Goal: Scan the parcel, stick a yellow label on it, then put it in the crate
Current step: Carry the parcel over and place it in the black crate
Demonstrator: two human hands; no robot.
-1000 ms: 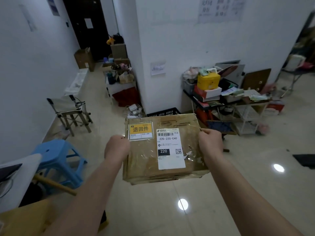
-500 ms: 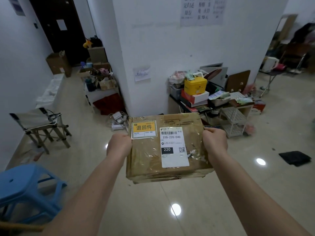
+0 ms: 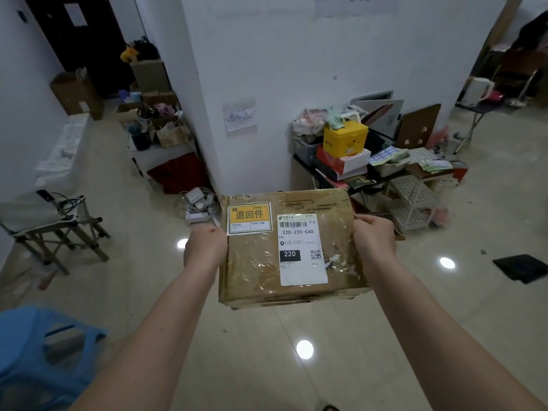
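The parcel (image 3: 284, 247), a taped brown carton, is held flat in the air above the tiled floor (image 3: 370, 336), clasped at its left edge by the left hand (image 3: 205, 247) and at its right edge by the right hand (image 3: 374, 239). A yellow label (image 3: 249, 218) is stuck at its top left corner, just beside the white shipping label (image 3: 301, 249). Farther off, a grey bin (image 3: 305, 149) on a cluttered low table (image 3: 379, 180) is filled with crumpled bags.
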